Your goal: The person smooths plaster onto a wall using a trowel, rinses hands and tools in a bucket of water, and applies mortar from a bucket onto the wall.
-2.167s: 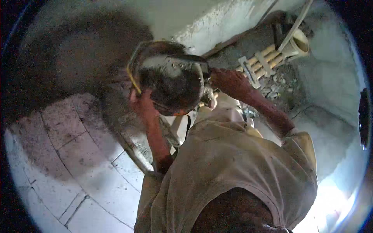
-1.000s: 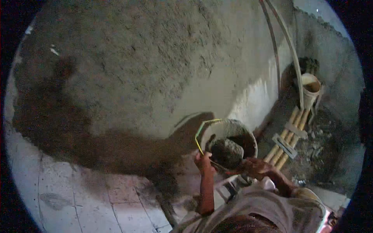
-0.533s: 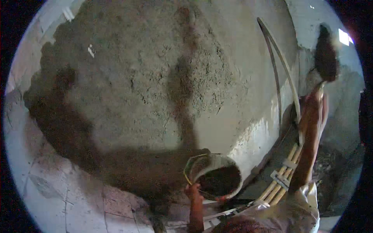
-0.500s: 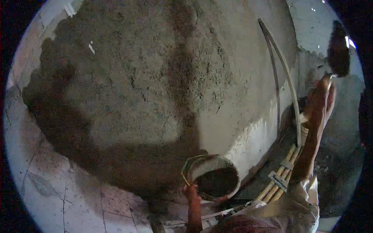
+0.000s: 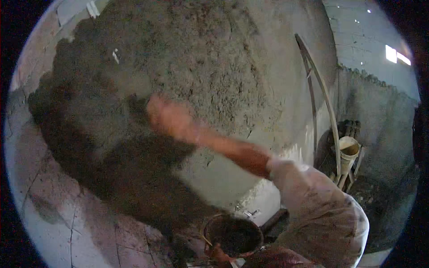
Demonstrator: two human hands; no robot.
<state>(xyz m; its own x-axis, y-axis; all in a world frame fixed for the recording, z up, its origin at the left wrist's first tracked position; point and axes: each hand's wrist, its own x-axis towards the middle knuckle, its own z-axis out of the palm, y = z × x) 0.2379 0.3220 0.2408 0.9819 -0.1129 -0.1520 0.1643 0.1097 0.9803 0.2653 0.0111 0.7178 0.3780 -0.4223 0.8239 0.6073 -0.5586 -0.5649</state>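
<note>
Rough mortar-coated wall behind blurred right hand, grip indiscernible; below, left hand at rim of mortar pan, hold unclear; tiled floor lower left.

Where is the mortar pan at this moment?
In the head view the mortar pan sits at the bottom centre, below the plastered wall, with the left hand at its lower rim and the person's sleeve to its right.

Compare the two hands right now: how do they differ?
The right hand is stretched up against the rough plaster wall and motion-blurred; the left hand sits low at the bucket rim, sharper. What the right hand grips is too blurred to tell; the left holds the bucket. Both are bare.
</note>
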